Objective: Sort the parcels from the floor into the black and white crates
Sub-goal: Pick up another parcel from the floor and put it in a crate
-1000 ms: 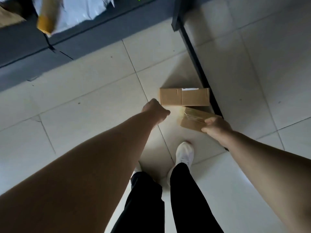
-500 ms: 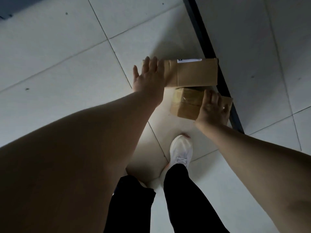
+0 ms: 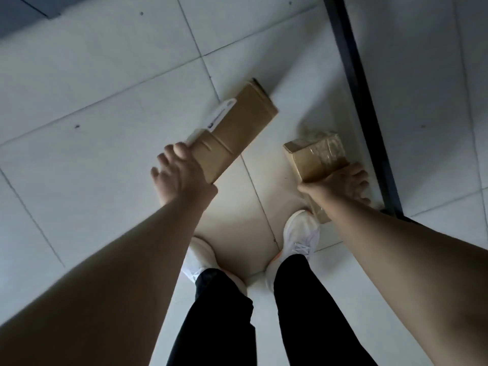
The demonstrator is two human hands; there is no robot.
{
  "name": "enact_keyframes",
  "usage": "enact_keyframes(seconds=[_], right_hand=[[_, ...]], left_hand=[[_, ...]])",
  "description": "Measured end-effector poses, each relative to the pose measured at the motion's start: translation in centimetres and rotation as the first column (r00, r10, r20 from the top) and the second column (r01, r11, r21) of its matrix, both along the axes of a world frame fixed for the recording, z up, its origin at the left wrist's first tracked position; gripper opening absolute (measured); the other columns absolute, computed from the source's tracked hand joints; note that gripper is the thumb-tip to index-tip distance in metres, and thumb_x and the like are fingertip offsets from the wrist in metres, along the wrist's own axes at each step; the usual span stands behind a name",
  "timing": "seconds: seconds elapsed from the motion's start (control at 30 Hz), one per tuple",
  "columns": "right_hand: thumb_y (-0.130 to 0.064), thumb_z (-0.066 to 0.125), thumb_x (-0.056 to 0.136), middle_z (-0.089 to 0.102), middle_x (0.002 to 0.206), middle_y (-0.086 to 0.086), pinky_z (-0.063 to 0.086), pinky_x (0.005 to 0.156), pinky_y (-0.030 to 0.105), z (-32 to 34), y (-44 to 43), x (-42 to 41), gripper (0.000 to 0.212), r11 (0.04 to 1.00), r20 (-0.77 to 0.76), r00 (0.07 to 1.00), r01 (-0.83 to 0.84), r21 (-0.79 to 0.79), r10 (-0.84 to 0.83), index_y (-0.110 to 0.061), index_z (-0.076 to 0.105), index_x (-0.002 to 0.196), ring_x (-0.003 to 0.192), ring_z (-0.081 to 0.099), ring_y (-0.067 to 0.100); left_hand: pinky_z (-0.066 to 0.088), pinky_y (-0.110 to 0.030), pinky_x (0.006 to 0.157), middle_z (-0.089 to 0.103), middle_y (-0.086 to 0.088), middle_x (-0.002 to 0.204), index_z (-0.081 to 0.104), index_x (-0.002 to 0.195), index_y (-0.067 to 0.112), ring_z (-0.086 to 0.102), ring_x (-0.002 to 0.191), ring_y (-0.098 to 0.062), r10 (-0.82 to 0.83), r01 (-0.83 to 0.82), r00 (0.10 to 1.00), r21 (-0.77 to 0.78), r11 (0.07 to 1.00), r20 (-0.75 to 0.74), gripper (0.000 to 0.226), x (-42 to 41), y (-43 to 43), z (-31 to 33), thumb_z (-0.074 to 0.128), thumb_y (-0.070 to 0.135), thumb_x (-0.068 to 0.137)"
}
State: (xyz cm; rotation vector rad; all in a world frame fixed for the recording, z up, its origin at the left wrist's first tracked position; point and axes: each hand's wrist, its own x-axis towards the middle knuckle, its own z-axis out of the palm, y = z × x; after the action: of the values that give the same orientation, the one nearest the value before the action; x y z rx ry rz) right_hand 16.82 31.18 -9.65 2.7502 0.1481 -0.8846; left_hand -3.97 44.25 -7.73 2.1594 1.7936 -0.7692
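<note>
Head view, read from the left edge to the right.

1. Tiled floor: pale square tiles with dark joints fill most of the frame. A grey surface occupies the upper left corner.

2. Left hand: at centre left of the frame, at the end of a bare forearm. The fingers are curled round the near end of the long cardboard parcel and grip it.

3. Long cardboard parcel: runs diagonally from the left hand toward the upper centre of the frame. A white label lies along its left edge. Whether the far end touches the floor cannot be told.

4. Legs: black trousers at bottom centre, with a left shoe and a right shoe, both white, standing on the tiles.

5. Small taped parcel: right of centre, apart from the long cardboard parcel. Clear tape wraps its brown card. Its near end shows below the wrist, just beside the right shoe.

6. Right hand: clamped across the small taped parcel, thumb on the left side and fingers spread down the right side.

7. Black strip: crosses the floor from the top edge down to the right of the right hand.
</note>
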Motion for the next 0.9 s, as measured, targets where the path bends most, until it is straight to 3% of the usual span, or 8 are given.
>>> enact_keyframes(seconds=[0.1, 0.2, 0.3, 0.43, 0.57, 0.67, 0.8, 0.9], right_hand=[[-0.065, 0.085, 0.036, 0.04, 0.134, 0.015, 0.037, 0.09, 0.044, 0.1, 1.4, -2.6, 0.122, 0.988, 0.054, 0.986, -0.155, 0.006, 0.155, -0.008, 0.031, 0.13, 0.119, 0.042, 0.031], [-0.064, 0.082, 0.05, 0.047, 0.133, 0.012, 0.039, 0.093, 0.043, 0.1, 1.8, -4.8, 0.1, 0.961, -0.015, 0.964, -0.262, 0.091, 0.264, -0.014, 0.043, 0.127, 0.122, 0.045, 0.031], [-0.066, 0.059, 0.079, 0.065, 0.119, 0.003, 0.046, 0.091, 0.038, 0.1, 1.7, -5.5, 0.052, 0.944, -0.184, 0.937, -0.262, 0.199, 0.298, -0.023, 0.062, 0.109, 0.113, 0.059, 0.026], [-0.041, 0.048, 0.096, 0.066, 0.12, 0.005, 0.043, 0.079, 0.032, 0.0, 1.4, -4.9, 0.032, 0.926, -0.085, 0.955, -0.252, 0.28, 0.286, -0.019, 0.061, 0.116, 0.11, 0.061, 0.027], [-0.016, 0.062, 0.089, 0.044, 0.145, 0.013, 0.04, 0.102, 0.04, -1.5, 0.7, -4.2, 0.059, 0.978, -0.192, 0.978, -0.04, 0.207, 0.081, -0.009, 0.038, 0.142, 0.13, 0.046, 0.032], [-0.016, 0.061, 0.087, 0.044, 0.147, 0.014, 0.041, 0.107, 0.04, -2.9, 0.2, -4.5, 0.067, 0.982, -0.318, 0.947, 0.102, 0.158, -0.047, -0.008, 0.032, 0.147, 0.131, 0.046, 0.033], [-0.032, 0.059, 0.09, 0.058, 0.134, 0.006, 0.044, 0.087, 0.029, -4.1, -0.7, -5.1, 0.054, 0.969, -0.414, 0.91, 0.11, 0.222, -0.009, -0.015, 0.044, 0.138, 0.117, 0.057, 0.027], [-0.05, 0.058, 0.09, 0.062, 0.126, -0.002, 0.046, 0.095, 0.034, -4.8, -1.3, -4.9, 0.053, 0.945, -0.504, 0.863, 0.14, 0.295, 0.029, -0.025, 0.048, 0.136, 0.114, 0.059, 0.022]], left_hand=[[0.047, -0.048, 0.092, 0.048, -0.017, 0.124, 0.026, 0.119, 0.008, 0.048, 0.112, -0.034, 0.007, -0.005, 0.999, 0.048, 0.999, -0.046, 0.102, -2.8, -1.8, 0.7, 0.088, 0.052, 0.051], [0.044, -0.047, 0.096, 0.051, -0.008, 0.126, 0.047, 0.125, 0.013, 0.046, 0.119, -0.028, -0.085, 0.089, 0.996, -0.224, 0.97, 0.029, 0.082, -3.2, -4.2, 0.5, 0.08, 0.058, 0.065], [0.044, -0.041, 0.089, 0.059, -0.002, 0.117, 0.06, 0.109, 0.02, 0.052, 0.112, -0.023, 0.197, -0.113, 0.953, -0.336, 0.935, 0.228, 0.045, -2.9, -5.4, 0.3, 0.081, 0.04, 0.075], [0.044, -0.045, 0.095, 0.048, -0.006, 0.133, 0.047, 0.13, 0.015, 0.044, 0.123, -0.027, 0.438, -0.399, 0.857, -0.19, 0.897, 0.272, 0.061, -3.7, -3.7, -0.5, 0.078, 0.03, 0.079], [0.04, -0.047, 0.103, 0.036, -0.008, 0.149, 0.028, 0.144, 0.011, 0.039, 0.134, -0.031, 0.53, -0.477, 0.821, -0.253, 0.842, 0.213, 0.089, -5.1, -1.0, -2.1, 0.081, 0.034, 0.076], [0.044, -0.047, 0.102, 0.047, -0.012, 0.141, 0.033, 0.139, 0.008, 0.047, 0.127, -0.033, 0.641, -0.526, 0.731, -0.405, 0.748, 0.236, 0.08, -5.7, 0.2, -3.6, 0.079, 0.033, 0.079], [0.048, -0.04, 0.094, 0.055, -0.01, 0.131, 0.041, 0.135, 0.008, 0.054, 0.118, -0.03, 0.731, -0.558, 0.633, -0.504, 0.659, 0.255, 0.07, -6.2, -0.5, -4.5, 0.077, 0.036, 0.082], [0.047, -0.039, 0.095, 0.056, -0.004, 0.124, 0.043, 0.135, 0.015, 0.054, 0.114, -0.027, 0.843, -0.623, 0.482, -0.583, 0.523, 0.241, 0.071, -6.6, -2.1, -5.2, 0.075, 0.046, 0.079]])
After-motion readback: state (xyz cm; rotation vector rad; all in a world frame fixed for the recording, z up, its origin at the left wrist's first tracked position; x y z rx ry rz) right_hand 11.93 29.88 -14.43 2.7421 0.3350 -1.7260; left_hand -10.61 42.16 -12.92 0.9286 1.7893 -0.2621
